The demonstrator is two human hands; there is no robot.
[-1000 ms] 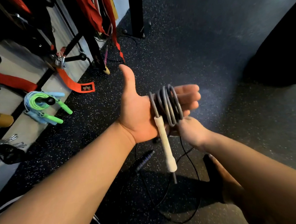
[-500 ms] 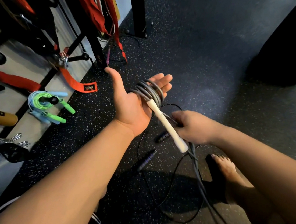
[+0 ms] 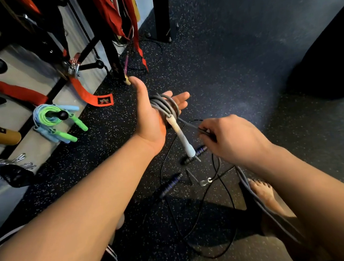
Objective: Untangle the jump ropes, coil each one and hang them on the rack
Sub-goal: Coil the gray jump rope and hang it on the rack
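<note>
Hands split the work: left hand at ten o'clock lies spread, grey rope coiled round its palm, while right hand at three o'clock pinches the tail, best kept taut for snug turns.

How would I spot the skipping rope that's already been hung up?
Look to the black rack along the wall on the left. Low on it, a black knobbed peg carries the green and blue jump ropes, coiled with their handles dangling. They are the only bright green and blue among red straps.
</note>
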